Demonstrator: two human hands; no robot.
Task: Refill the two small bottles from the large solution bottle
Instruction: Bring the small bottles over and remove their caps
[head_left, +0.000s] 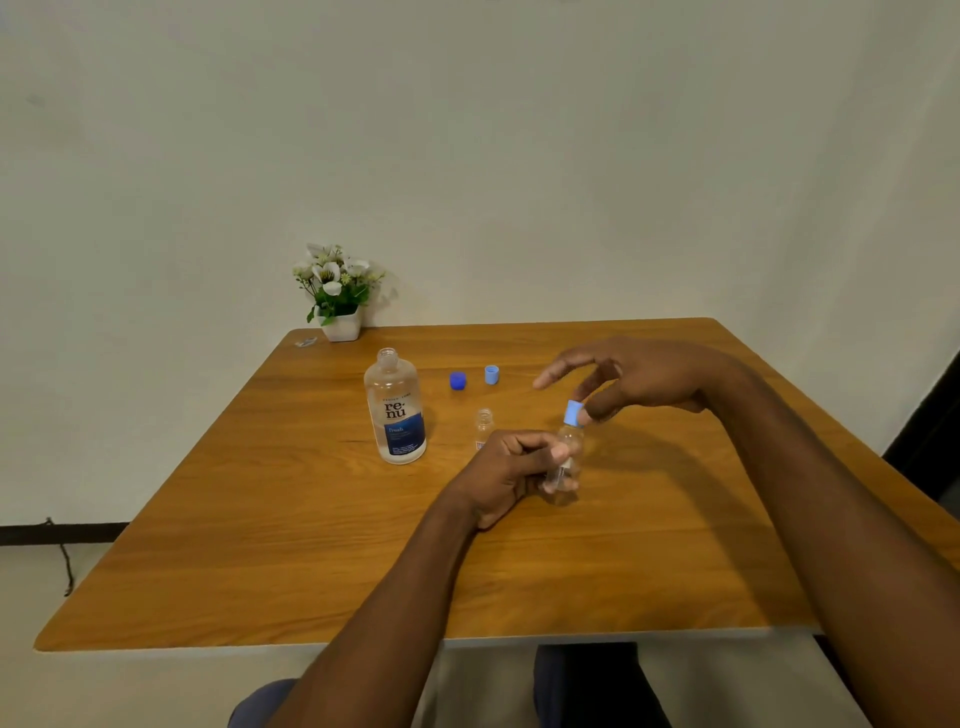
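Clear small bottle (563, 462), light-blue cap (573, 413), gripped in left hand (506, 475)

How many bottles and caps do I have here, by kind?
Large solution bottle: 1
Small bottles: 2, one in the left hand
Dark blue caps: 1
Light blue caps: 2, one on the held bottle
Total: 6
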